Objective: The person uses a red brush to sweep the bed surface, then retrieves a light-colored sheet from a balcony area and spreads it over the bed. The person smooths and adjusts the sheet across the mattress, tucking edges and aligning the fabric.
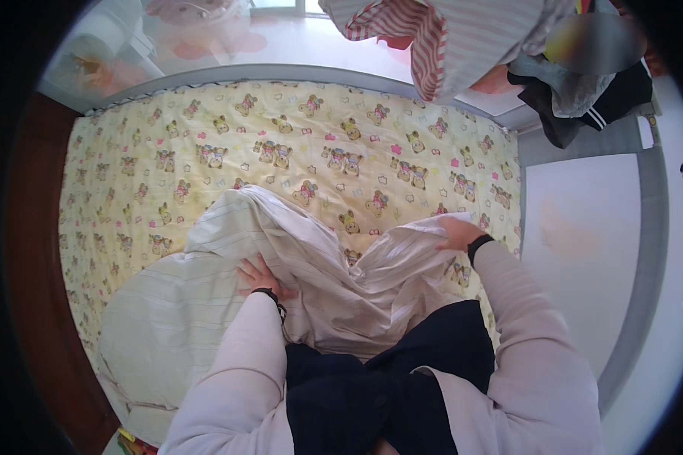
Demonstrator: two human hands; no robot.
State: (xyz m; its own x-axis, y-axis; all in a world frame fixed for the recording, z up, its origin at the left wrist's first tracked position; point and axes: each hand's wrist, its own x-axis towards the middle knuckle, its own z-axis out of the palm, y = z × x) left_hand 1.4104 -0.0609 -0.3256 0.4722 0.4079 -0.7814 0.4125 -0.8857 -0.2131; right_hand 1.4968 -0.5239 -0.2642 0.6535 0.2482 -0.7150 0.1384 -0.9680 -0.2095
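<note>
A pale striped fabric cover (319,284) lies in loose folds in front of me. Its left part (165,318) spreads out flatter and rounder, towards the bed's left side. My left hand (262,278) rests palm down on the cloth with its fingers apart, pressing on it and holding nothing. At the right, my right hand (461,233) has the upper edge of the cover pinched and lifted a little. Between the two hands the cloth sags into a V, where the teddy-bear print of the bed sheet (284,128) shows. My knees in dark clothing (444,335) are against the near folds.
A brown wooden board (42,256) bounds the bed on the left. White panels with grey frames stand at the back and on the right (583,227). A red-striped cloth (478,45) and dark garments (592,114) hang at the upper right. Something colourful (134,443) peeks out at bottom left.
</note>
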